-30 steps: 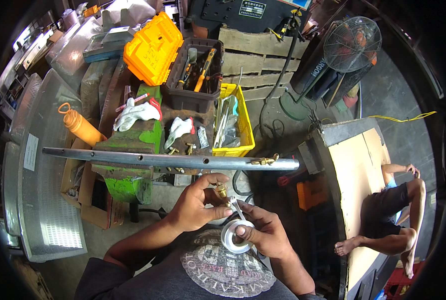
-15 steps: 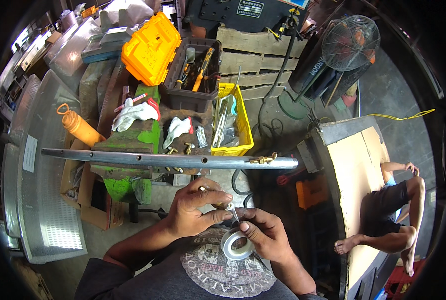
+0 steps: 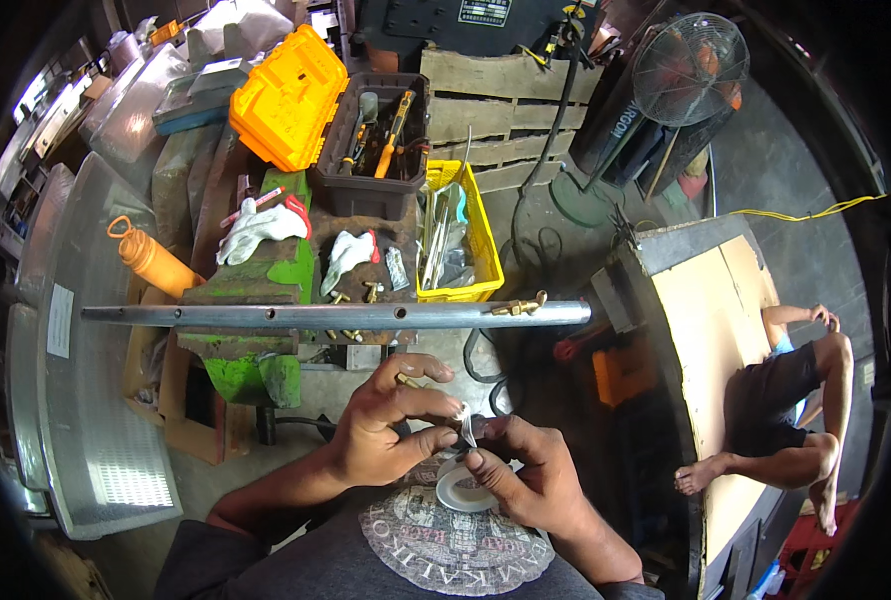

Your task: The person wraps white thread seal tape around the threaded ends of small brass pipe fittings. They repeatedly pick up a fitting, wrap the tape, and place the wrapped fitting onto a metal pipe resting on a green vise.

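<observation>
My left hand pinches a small brass fitting whose far end carries white tape; the fingers cover most of it. A thin strip of tape runs from that end to a white roll of thread seal tape, which my right hand grips between thumb and fingers, close to my shirt. Beyond both hands, a long metal pipe with holes along it lies across a green vise. A brass fitting sits at the pipe's right end.
Past the pipe are white gloves, small brass fittings, an open toolbox and a yellow basket. An orange bottle stands left. At right, another person rests on a cardboard-topped surface, below a fan.
The tape roll has tilted and shifted slightly left in my right hand, closer to the fitting. My left index finger has straightened somewhat. The whole view has shifted a little.
</observation>
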Demonstrator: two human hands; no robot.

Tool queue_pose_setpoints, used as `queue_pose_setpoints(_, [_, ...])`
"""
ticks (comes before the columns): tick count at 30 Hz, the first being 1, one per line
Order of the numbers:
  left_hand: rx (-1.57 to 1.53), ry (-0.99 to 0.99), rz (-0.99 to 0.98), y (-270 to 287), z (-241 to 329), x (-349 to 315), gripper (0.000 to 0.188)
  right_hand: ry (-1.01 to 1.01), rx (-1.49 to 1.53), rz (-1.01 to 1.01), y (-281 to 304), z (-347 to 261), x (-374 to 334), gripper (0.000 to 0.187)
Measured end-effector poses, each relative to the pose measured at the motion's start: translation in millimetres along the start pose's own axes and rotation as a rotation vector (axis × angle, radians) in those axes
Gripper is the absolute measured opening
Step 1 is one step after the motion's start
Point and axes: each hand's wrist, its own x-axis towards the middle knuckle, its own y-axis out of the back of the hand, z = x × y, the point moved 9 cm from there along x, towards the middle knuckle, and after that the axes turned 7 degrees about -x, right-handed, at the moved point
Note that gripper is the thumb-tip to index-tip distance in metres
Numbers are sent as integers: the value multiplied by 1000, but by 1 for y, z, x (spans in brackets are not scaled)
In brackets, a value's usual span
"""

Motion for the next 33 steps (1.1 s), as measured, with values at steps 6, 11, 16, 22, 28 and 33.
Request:
queue_pose_setpoints(6, [-643,245,-33,-15,-14,-7,54,79,-178,-28,-2,-25,-1,19])
queue_pose_setpoints(11, [-846,372,-58,-22,-3,-5,47,145,-246,24,-5,-29,-2,17])
queue_pose_setpoints(16, [-830,378,-49,-21,-2,-6,40,186,-296,48,-6,-30,-3,18])
queue_pose_setpoints(22, [-730,351,11,-20,-4,-1,30,192,-306,74,-5,-29,-2,21])
queue_pose_setpoints(28, [-750,420,74,-21,-15,-4,17,166,-326,51,-9,-22,-1,22])
queue_pose_setpoints(33, [-706,477,78,-20,-24,-9,32,167,-361,35,-12,-21,1,23])
